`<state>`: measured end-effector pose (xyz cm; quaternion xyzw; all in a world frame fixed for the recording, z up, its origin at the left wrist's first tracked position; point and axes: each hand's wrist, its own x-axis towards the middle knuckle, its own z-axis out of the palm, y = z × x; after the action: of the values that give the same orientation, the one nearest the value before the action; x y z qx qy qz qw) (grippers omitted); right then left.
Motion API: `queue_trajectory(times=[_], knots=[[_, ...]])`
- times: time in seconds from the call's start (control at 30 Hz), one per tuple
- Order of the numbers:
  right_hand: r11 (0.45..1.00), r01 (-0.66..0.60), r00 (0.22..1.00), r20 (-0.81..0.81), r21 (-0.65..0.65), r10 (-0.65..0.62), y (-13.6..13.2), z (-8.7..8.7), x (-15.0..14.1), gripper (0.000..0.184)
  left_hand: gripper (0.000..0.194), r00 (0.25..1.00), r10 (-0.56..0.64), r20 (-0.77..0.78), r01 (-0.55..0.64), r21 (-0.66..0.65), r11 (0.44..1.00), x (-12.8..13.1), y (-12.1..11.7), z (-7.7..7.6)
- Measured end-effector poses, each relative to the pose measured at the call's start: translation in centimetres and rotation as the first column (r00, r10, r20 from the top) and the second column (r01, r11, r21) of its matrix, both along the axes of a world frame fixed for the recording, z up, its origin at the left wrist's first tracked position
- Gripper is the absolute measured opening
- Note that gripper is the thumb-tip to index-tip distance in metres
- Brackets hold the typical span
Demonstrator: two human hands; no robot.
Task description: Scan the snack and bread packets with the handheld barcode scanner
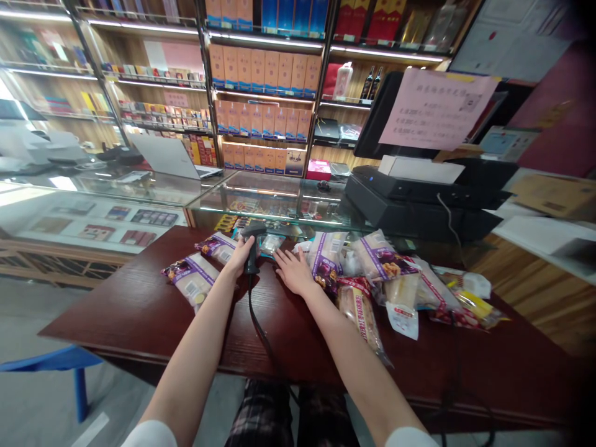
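My left hand (pixel 239 257) is wrapped around the grip of a black corded handheld barcode scanner (pixel 252 248), with its head pointing up and away from me. The scanner's black cable (pixel 259 329) trails across the dark red wooden table (pixel 139 316) towards me. My right hand (pixel 294 272) lies flat on the table with its fingers spread, holding nothing. Its fingertips are close to a small clear packet (pixel 272 244). Purple-and-white bagged snack packets (pixel 328 261) lie heaped to its right, and others (pixel 190 279) lie to the left of my left hand.
A glass display counter (pixel 274 198) stands just past the table. To its right is a black printer-like machine (pixel 419 192) below a pink paper notice (pixel 437 108). A laptop (pixel 165 155) sits on the counter at left. Shelves of boxed goods rise behind. A blue stool (pixel 60 366) stands at lower left.
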<state>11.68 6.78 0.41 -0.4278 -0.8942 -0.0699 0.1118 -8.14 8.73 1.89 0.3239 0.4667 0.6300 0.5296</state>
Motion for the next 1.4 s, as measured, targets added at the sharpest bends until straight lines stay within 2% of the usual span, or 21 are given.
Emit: queue_trajectory(times=[0.2,0.3,0.4,0.5,0.57,0.67,0.77,0.9,0.97,1.13,1.27,1.4], knots=[[0.998,0.027,0.998,-0.047,-0.059,-0.030,0.0,0.4,0.2,0.050,0.022,0.997,-0.077,0.014,0.078,-0.079,0.994,0.2,-0.3,0.0],[0.996,0.049,0.997,-0.051,-0.080,-0.053,0.2,0.9,0.4,0.039,0.030,0.985,-0.155,0.076,0.163,-0.109,0.981,-0.2,-0.6,0.3],[0.993,0.103,0.990,-0.088,-0.062,-0.108,0.5,1.1,0.3,0.038,0.035,0.970,-0.203,0.131,0.218,-0.115,0.969,-0.5,-0.8,0.9],[0.988,0.151,0.979,-0.136,-0.026,-0.153,0.7,1.0,0.0,0.041,0.030,0.991,-0.088,0.098,0.097,-0.088,0.991,-0.4,-0.9,1.4],[0.988,0.155,0.982,-0.103,-0.025,-0.156,0.7,0.8,-0.1,0.045,0.027,0.998,0.002,0.067,0.001,-0.053,0.999,-0.4,-0.8,1.6],[0.986,0.150,0.985,-0.071,-0.068,-0.154,0.6,0.9,0.2,0.034,0.024,0.997,0.060,0.045,-0.059,-0.022,0.998,-0.5,-0.8,1.7],[0.982,0.161,0.978,-0.117,-0.095,-0.171,0.6,1.1,0.3,0.032,0.024,0.998,0.059,0.030,-0.058,-0.021,0.998,-0.6,-0.7,1.7],[0.950,0.305,0.932,-0.182,-0.070,-0.313,0.8,0.8,-0.5,0.055,0.031,1.000,0.022,0.014,-0.022,-0.031,0.999,-0.7,-0.8,1.7],[0.938,0.338,0.925,-0.161,-0.070,-0.345,1.0,0.6,-0.9,0.059,0.031,1.000,0.008,0.009,-0.008,-0.029,1.000,-0.6,-0.9,1.7],[0.947,0.292,0.944,-0.117,-0.132,-0.308,1.4,0.8,-0.5,0.048,0.024,1.000,0.007,0.008,-0.007,-0.027,1.000,-0.4,-1.2,2.2],[0.956,0.253,0.952,-0.139,-0.151,-0.274,1.5,1.0,0.2,0.030,0.019,1.000,0.018,-0.002,-0.018,-0.019,1.000,-0.3,-1.5,2.4],[0.966,0.214,0.934,-0.259,-0.147,-0.246,1.6,1.6,0.6,0.034,0.015,1.000,0.017,-0.009,-0.017,0.005,1.000,-0.2,-1.8,2.7]])
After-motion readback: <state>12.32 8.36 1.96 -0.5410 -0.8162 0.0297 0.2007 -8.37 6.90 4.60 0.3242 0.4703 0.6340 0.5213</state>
